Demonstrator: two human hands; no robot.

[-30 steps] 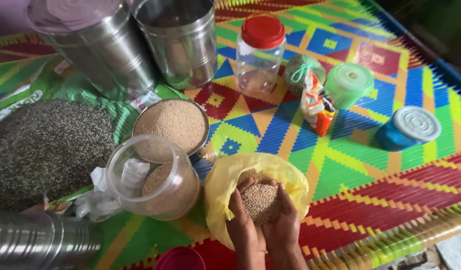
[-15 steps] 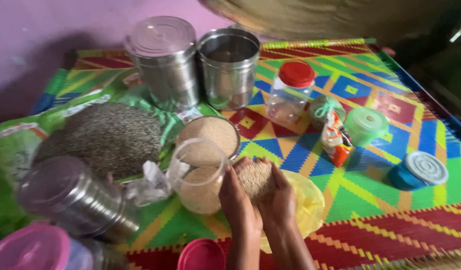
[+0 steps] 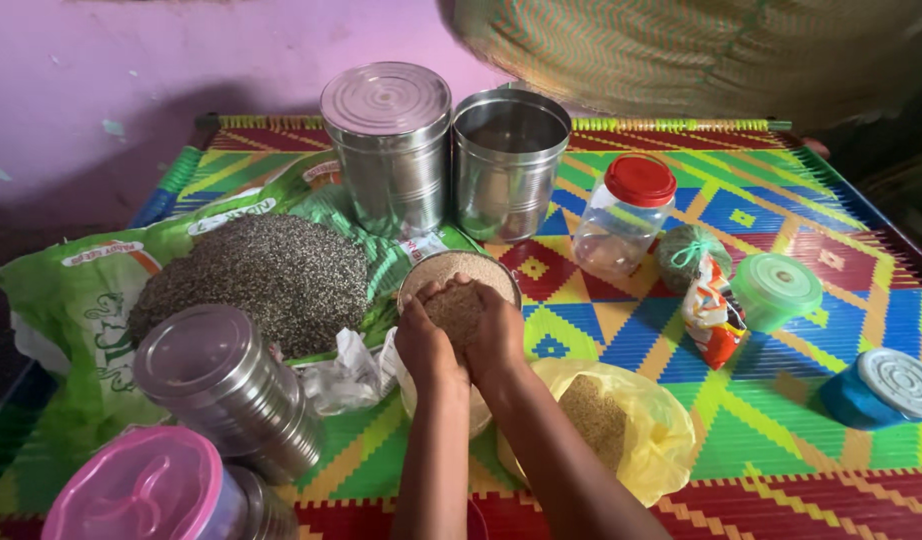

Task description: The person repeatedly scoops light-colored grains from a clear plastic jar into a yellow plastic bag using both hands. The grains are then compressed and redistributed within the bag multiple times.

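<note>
Covering the whole surface was a woven plastic mat (image 3: pixel 621 320) in bright geometric colours. A green printed sack (image 3: pixel 71 320) lay flat on its left part, bearing a heap of dark seeds (image 3: pixel 261 275). Behind stood two steel canisters, touching: the lidded steel canister (image 3: pixel 389 140) left, the open steel canister (image 3: pixel 509 160) right. A third steel canister (image 3: pixel 226 385) lay tilted at lower left, a pink-lidded container (image 3: pixel 146 490) just in front of it. A yellow plastic bag (image 3: pixel 631 430) holding more grain sat open beside the person's right forearm.

Right of the open canister: a clear jar with red lid (image 3: pixel 626 210), a small green net pouch (image 3: pixel 689 255), an orange snack packet (image 3: pixel 714 318), a green-lidded tub (image 3: pixel 776 290), a blue tub with grey lid (image 3: pixel 881 385).

Left hand (image 3: pixel 426 345) and right hand (image 3: pixel 496 335) were pressed together side by side, fingers curled into a cup, cradling a mound of pale brown grain (image 3: pixel 456 310). Cupped hands were held over a clear plastic jar (image 3: pixel 413 390), mostly hidden beneath them, and just in front of a round steel bowl of the same grain (image 3: pixel 461 272). Crumpled clear plastic (image 3: pixel 351 370) lay just left of the jar.
</note>
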